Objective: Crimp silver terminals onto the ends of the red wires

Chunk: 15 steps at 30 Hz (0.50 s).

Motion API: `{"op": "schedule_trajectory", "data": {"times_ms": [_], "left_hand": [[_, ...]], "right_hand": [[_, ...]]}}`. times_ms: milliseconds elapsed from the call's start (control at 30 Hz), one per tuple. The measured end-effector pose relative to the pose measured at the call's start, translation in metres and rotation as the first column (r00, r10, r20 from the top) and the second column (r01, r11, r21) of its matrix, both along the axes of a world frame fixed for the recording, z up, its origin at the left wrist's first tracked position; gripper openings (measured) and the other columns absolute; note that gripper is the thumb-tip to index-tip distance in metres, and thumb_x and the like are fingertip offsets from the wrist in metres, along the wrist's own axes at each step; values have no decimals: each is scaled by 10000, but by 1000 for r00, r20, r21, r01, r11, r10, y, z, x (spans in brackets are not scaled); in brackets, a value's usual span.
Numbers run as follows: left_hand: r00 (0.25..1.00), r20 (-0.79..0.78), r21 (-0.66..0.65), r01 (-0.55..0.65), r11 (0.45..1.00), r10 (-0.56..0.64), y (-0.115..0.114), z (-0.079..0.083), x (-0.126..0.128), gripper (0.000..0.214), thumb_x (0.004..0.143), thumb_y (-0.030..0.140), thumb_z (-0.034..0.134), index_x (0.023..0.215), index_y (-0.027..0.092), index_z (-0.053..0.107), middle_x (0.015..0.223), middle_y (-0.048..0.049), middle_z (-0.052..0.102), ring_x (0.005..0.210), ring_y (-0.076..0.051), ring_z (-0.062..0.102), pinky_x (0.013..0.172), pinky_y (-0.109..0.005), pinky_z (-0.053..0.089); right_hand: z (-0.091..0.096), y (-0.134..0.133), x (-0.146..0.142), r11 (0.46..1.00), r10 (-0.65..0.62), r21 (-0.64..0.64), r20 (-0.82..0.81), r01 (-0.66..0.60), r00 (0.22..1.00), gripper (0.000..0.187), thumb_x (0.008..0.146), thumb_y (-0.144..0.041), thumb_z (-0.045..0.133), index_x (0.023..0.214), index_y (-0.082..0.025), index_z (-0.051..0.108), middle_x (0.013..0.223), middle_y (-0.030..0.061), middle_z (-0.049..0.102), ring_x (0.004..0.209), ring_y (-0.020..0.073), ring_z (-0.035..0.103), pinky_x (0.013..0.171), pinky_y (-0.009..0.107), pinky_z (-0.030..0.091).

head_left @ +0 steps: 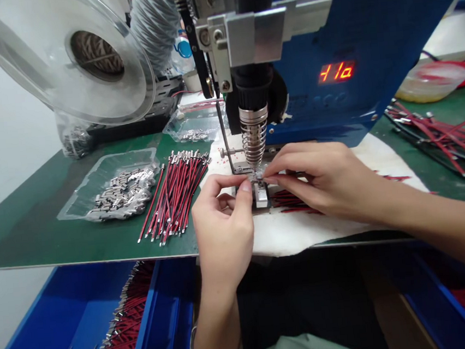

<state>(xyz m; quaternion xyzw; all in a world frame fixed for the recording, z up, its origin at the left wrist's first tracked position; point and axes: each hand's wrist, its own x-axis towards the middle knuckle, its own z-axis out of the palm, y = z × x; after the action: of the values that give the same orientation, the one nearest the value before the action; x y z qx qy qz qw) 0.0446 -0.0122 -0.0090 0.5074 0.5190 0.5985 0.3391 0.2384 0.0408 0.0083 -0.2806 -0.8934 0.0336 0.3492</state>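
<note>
My left hand [226, 227] is at the left side of a small metal fixture [261, 193] under the blue press machine [326, 39], thumb and forefinger pinched together. From the right, my right hand [327, 179] reaches to the same fixture with its fingertips also pinched. Whatever the fingertips hold is too small and covered to make out. Right above them is the spring-wrapped press head [254, 131]. Several red and black wires [295, 200] lie partly under my right hand. To the left of my left hand is a bundle of red and black wires [179, 196] with metal ends.
A clear tray [69, 209] holds small metal connectors [125, 193]; a second clear tray [170, 126] stands behind. A large plastic reel [40, 61] looms upper left. Blue bins [84, 304] with wires sit below the table edge. More wires [438, 133] lie at right.
</note>
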Motion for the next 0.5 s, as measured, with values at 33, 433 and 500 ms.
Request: {"op": "schedule_trajectory", "data": {"times_ms": [33, 433, 500], "left_hand": [[1000, -1, -2, -1, 1000, 1, 0, 0, 0, 62, 942, 206, 765, 894, 195, 727, 663, 33, 618, 509, -85, 455, 477, -211, 350], [1000, -3, 9, 2, 1000, -2, -1, 1, 0, 60, 931, 198, 767, 883, 190, 731, 671, 27, 630, 501, -78, 451, 467, -201, 354], [1000, -6, 8, 5, 1000, -5, 0, -1, 0, 56, 932, 186, 768, 888, 187, 734, 690, 25, 645, 503, -74, 457, 462, -197, 355]], "right_hand": [[0, 0, 0, 1000, 1, -1, 4, -1, 1000, 233, 1094, -184, 572, 1042, -206, 798, 994, 76, 812, 850, 218, 769, 749, 322, 566], [-2, 0, -1, 999, 11, 34, -14, -11, 1000, 203, 1083, -153, 598, 1044, -185, 795, 971, 73, 801, 823, 201, 760, 703, 300, 549], [-2, -1, -2, 999, 9, 37, -34, -8, 999, 179, 1080, -158, 623, 1033, -189, 793, 956, 67, 800, 806, 197, 755, 675, 299, 539]]}}
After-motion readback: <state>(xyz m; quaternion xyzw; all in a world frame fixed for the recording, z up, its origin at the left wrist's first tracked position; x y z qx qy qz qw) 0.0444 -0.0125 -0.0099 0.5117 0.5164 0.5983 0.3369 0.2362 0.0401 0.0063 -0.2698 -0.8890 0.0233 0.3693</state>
